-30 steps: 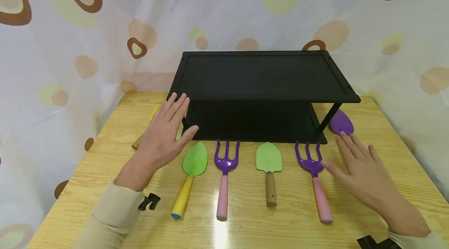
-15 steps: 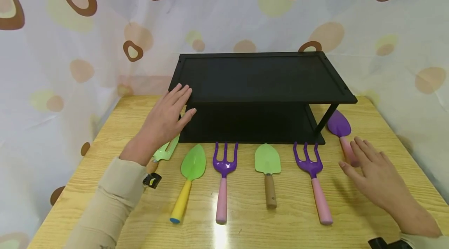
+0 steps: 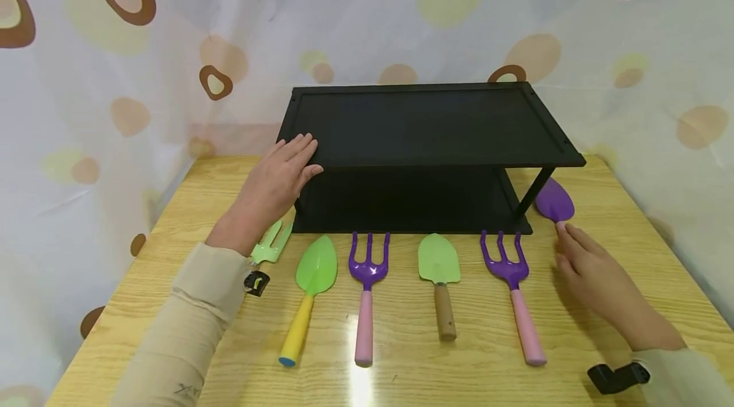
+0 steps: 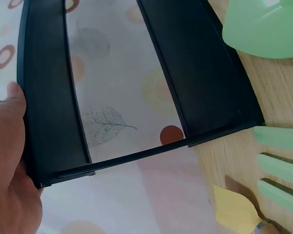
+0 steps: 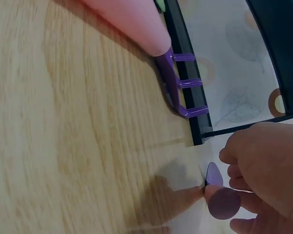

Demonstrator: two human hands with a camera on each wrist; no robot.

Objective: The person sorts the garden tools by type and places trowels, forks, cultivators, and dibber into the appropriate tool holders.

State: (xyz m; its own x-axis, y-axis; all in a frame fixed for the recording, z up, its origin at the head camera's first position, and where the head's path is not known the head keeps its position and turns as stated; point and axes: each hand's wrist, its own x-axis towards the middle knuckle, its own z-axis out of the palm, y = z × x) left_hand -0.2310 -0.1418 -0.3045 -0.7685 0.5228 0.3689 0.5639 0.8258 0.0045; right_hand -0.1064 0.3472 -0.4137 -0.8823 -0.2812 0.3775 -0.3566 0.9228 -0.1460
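Note:
My left hand (image 3: 275, 184) lies with straight fingers on the left end of the upper board of a black two-tier shelf (image 3: 424, 123). In the left wrist view, the thumb is at that board's edge. My right hand (image 3: 599, 276) holds the pink handle of a purple-bladed trowel (image 3: 554, 200) beside the shelf's right post. The right wrist view shows curled fingers around the handle, its round end (image 5: 224, 203) facing the camera. Left of this hand lies a purple hand fork (image 3: 507, 268) with a pink handle, its tines over the shelf's lower front edge.
Along the shelf's front lie a light green fork (image 3: 271, 245), a green trowel (image 3: 317, 265) with yellow handle, another purple fork (image 3: 369, 270) and a pale green shovel (image 3: 439, 258) with wooden handle. A yellow-bladed tool (image 4: 234, 208) lies left. Patterned cloth (image 3: 367, 25) hangs behind.
My left hand has moved onto the shelf's upper left corner, uncovering the light green fork. My right hand has shifted right from beside the purple fork and now grips the purple trowel's handle.

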